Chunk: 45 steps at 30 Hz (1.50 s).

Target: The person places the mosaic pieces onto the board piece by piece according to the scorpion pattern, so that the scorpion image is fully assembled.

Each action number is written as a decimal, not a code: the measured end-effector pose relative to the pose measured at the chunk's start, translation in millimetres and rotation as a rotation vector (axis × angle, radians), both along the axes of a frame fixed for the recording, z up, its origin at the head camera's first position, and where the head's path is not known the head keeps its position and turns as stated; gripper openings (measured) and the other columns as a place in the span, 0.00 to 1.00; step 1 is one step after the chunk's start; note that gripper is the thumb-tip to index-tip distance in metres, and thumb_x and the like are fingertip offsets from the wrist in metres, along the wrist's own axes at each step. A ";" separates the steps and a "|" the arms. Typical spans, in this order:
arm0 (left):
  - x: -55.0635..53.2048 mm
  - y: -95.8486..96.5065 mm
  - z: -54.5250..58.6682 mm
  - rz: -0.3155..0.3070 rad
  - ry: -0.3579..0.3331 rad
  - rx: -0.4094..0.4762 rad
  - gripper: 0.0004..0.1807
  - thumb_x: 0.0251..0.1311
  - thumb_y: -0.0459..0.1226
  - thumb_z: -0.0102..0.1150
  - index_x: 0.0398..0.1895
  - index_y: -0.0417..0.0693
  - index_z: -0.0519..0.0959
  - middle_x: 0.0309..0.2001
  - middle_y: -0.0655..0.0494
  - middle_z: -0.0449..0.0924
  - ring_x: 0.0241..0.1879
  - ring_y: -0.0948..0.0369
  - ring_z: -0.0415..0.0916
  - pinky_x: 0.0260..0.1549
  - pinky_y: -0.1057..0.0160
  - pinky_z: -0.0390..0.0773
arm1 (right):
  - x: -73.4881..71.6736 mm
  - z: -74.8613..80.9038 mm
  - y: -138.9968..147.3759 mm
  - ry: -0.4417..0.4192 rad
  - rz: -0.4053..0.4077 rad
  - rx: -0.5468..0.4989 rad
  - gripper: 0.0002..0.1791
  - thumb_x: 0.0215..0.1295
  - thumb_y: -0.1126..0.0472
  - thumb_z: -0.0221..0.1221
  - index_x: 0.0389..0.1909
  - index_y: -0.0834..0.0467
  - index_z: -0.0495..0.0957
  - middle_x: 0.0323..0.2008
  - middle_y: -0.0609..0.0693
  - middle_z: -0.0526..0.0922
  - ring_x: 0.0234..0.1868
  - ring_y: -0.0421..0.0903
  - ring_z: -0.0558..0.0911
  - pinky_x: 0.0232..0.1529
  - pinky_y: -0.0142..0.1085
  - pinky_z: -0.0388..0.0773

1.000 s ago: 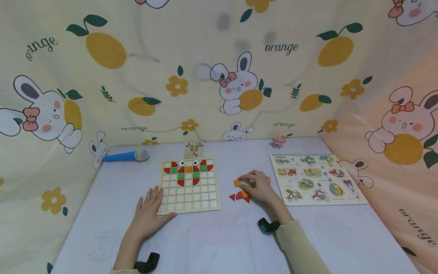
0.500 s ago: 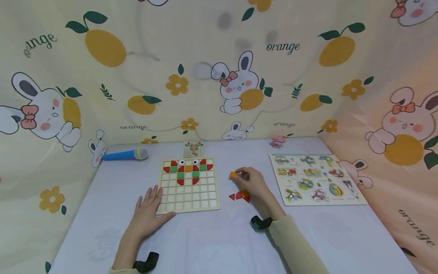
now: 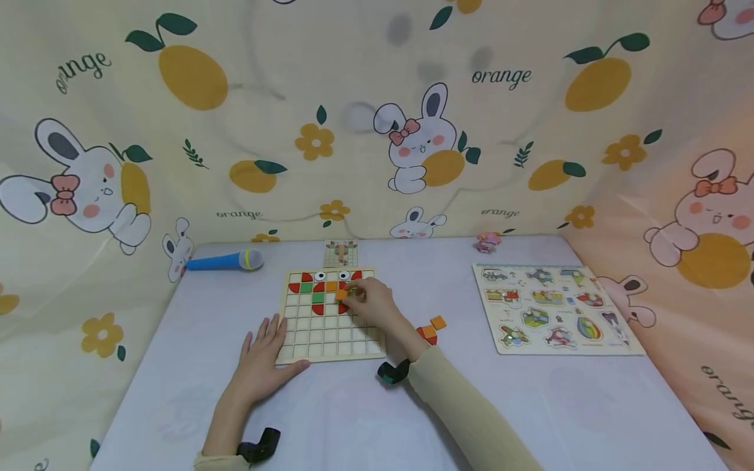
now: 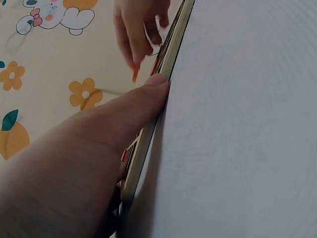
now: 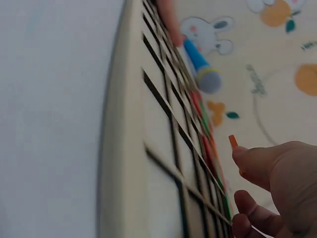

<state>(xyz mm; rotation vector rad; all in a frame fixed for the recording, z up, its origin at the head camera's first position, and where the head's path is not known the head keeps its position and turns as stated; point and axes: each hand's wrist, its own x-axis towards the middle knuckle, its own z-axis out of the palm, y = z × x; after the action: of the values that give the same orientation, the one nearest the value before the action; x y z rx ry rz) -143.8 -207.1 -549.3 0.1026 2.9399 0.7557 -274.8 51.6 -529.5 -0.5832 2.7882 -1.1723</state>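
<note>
A wooden grid board [image 3: 332,341] lies on the white table, its upper rows holding red, green and orange tiles and two eye pieces. My left hand [image 3: 259,369] rests at its lower left corner with straight fingers, the thumb [image 4: 157,79] against the near edge. Over the filled rows, my right hand [image 3: 377,304] pinches an orange square tile [image 3: 341,295] between thumb and fingers. In the right wrist view that tile [image 5: 233,142] shows edge-on, apart from the board. Loose orange and red tiles [image 3: 430,331] lie right of the board, partly hidden by the right forearm.
A small pattern card [image 3: 341,253] lies behind the grid board. A blue toy microphone [image 3: 226,261] is at the back left. To the right lies a picture puzzle board [image 3: 559,311], with a pink figurine [image 3: 487,242] near the table's back edge.
My right hand has carried the orange square tile leftward from the loose pieces to above the grid board. The left hand stays at the board's corner. The head view has shifted slightly.
</note>
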 end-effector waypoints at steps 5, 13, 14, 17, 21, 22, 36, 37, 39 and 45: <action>-0.4 0.1 -1.3 -0.004 0.004 -0.006 0.64 0.61 0.70 0.64 0.84 0.36 0.53 0.85 0.36 0.45 0.85 0.37 0.36 0.79 0.29 0.34 | -3.9 -9.4 -19.3 0.048 -0.020 0.059 0.15 0.71 0.51 0.70 0.55 0.48 0.89 0.46 0.48 0.87 0.49 0.49 0.80 0.47 0.49 0.65; 0.3 -1.0 1.0 -0.003 0.008 -0.007 0.64 0.60 0.71 0.63 0.84 0.35 0.53 0.85 0.36 0.45 0.84 0.36 0.36 0.78 0.28 0.34 | -4.2 -11.3 -26.8 0.071 -0.038 0.126 0.16 0.70 0.50 0.69 0.56 0.48 0.90 0.48 0.51 0.86 0.52 0.52 0.79 0.46 0.49 0.65; 0.4 -0.7 1.4 -0.003 0.008 -0.004 0.64 0.60 0.71 0.63 0.84 0.35 0.53 0.85 0.36 0.45 0.84 0.36 0.36 0.78 0.28 0.34 | -3.9 -11.0 -26.9 0.069 -0.037 0.134 0.16 0.71 0.49 0.69 0.56 0.47 0.89 0.48 0.51 0.85 0.52 0.52 0.79 0.46 0.48 0.64; 0.6 -0.1 2.7 -0.005 0.008 0.002 0.64 0.60 0.70 0.63 0.84 0.35 0.53 0.85 0.35 0.46 0.84 0.36 0.37 0.78 0.28 0.34 | -2.7 -10.1 -27.5 0.068 -0.038 0.137 0.15 0.71 0.49 0.68 0.56 0.47 0.89 0.49 0.51 0.85 0.52 0.52 0.79 0.46 0.48 0.64; 1.2 0.1 5.1 -0.003 -0.001 -0.003 0.64 0.60 0.70 0.64 0.84 0.35 0.53 0.85 0.36 0.45 0.84 0.36 0.37 0.79 0.28 0.35 | -1.2 -9.6 -29.6 0.070 -0.049 0.132 0.14 0.71 0.50 0.69 0.53 0.47 0.90 0.51 0.51 0.86 0.52 0.53 0.79 0.46 0.49 0.64; 1.4 -0.1 5.7 -0.003 -0.005 -0.004 0.64 0.61 0.70 0.64 0.84 0.35 0.52 0.85 0.36 0.45 0.84 0.36 0.37 0.79 0.28 0.35 | -1.1 -9.6 -30.4 0.070 -0.054 0.136 0.13 0.70 0.50 0.69 0.52 0.47 0.90 0.51 0.52 0.86 0.51 0.53 0.79 0.45 0.49 0.65; 0.1 0.2 -1.6 0.002 -0.008 -0.006 0.64 0.60 0.70 0.64 0.84 0.36 0.51 0.85 0.37 0.43 0.85 0.37 0.35 0.79 0.29 0.33 | 2.8 5.5 -13.5 -0.013 -0.031 0.086 0.23 0.71 0.50 0.69 0.63 0.52 0.84 0.51 0.54 0.85 0.53 0.52 0.80 0.52 0.56 0.69; 0.5 0.6 -1.3 0.004 -0.008 -0.007 0.64 0.60 0.70 0.64 0.84 0.36 0.51 0.85 0.37 0.43 0.85 0.37 0.35 0.79 0.29 0.33 | 4.0 7.9 -7.3 -0.014 -0.026 0.057 0.23 0.70 0.51 0.69 0.63 0.53 0.84 0.49 0.55 0.84 0.51 0.52 0.80 0.52 0.55 0.71; 0.6 1.3 -0.2 0.007 -0.014 -0.003 0.64 0.60 0.70 0.64 0.84 0.36 0.51 0.85 0.37 0.43 0.85 0.37 0.35 0.79 0.30 0.32 | 6.1 13.3 7.9 -0.008 -0.025 0.015 0.23 0.70 0.53 0.69 0.63 0.55 0.84 0.48 0.57 0.84 0.48 0.53 0.81 0.50 0.53 0.74; -0.7 1.1 -0.1 0.013 -0.022 -0.011 0.65 0.60 0.71 0.63 0.85 0.37 0.50 0.85 0.37 0.42 0.85 0.38 0.34 0.79 0.30 0.31 | 10.6 20.1 73.4 -0.010 -0.087 -0.015 0.18 0.72 0.55 0.69 0.59 0.56 0.86 0.49 0.58 0.83 0.49 0.54 0.80 0.48 0.48 0.81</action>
<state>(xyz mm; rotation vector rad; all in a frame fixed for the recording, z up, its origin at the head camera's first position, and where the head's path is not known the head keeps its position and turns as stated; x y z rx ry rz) -144.6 -206.0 -549.4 0.0743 2.9263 0.7372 -264.3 125.0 -509.5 -0.4600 2.8247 -1.2092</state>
